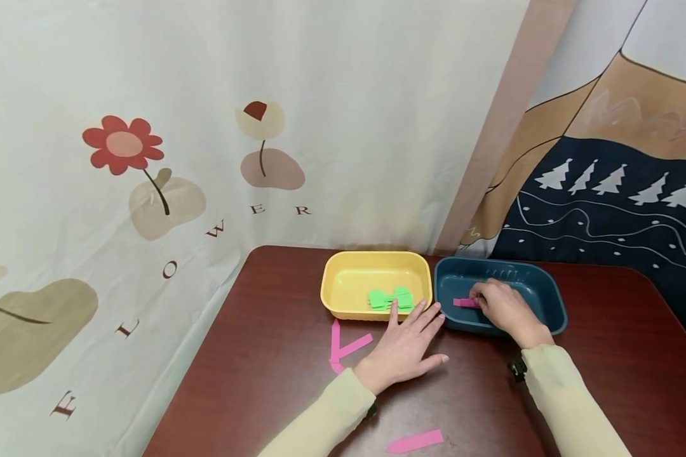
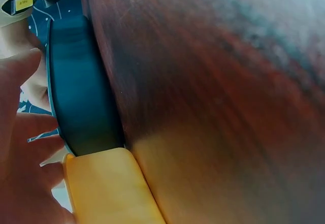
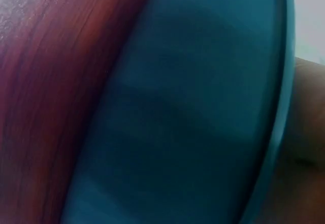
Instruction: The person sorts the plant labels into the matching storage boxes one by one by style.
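In the head view my right hand reaches into the dark blue tray and pinches a pink paper strip by its right end. My left hand has its fingers spread, with the tips at the front rims where the yellow tray and the blue tray meet. Several green paper pieces lie inside the yellow tray, just beyond those fingertips. In the right wrist view, the blue tray's wall hides most of the right hand, including its fingertips.
Several pink strips, some with pointed ends, lie on the brown table: one upright strip and a slanted strip left of my left hand, another strip near the front. A printed curtain hangs behind the table.
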Demonstrator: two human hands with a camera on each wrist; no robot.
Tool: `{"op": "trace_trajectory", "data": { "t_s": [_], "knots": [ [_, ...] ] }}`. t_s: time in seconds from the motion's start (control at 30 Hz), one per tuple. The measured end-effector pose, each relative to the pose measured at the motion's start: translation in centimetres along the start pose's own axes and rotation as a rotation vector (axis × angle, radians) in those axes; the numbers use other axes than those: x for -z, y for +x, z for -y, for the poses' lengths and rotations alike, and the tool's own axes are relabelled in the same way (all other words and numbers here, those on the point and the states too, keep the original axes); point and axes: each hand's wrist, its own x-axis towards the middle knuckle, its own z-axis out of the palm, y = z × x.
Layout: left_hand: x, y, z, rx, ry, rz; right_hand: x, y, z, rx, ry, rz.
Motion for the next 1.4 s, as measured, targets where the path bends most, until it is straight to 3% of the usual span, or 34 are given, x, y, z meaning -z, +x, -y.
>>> {"op": "trace_trajectory", "data": {
  "t_s": [0.4, 0.67, 0.9, 1.17, 1.4],
  "knots": [
    [-0.1, 0.0, -0.1, 0.009, -0.007, 0.007, 0.2, 0.9, -0.7, -0.017, 0.022, 0.083],
    [-0.1, -0.1, -0.1, 0.013, -0.026, 0.013, 0.2, 0.6, -0.5, -0.058, 0.037, 0.081],
    [0.4, -0.3, 0.1, 0.006, -0.051, 0.042, 0.6, -1.0, 0.2, -0.071, 0.061, -0.018],
    [1.4, -1.3, 0.7, -0.004, -0.062, 0.013, 0.9, -3.5, 1.5, -0.022, 0.097, -0.158],
    [2.3, -2.4, 1.8, -0.020, -0.069, -0.095, 1.2, -5.1, 3.2, -0.010, 0.113, -0.222]
  ]
}}
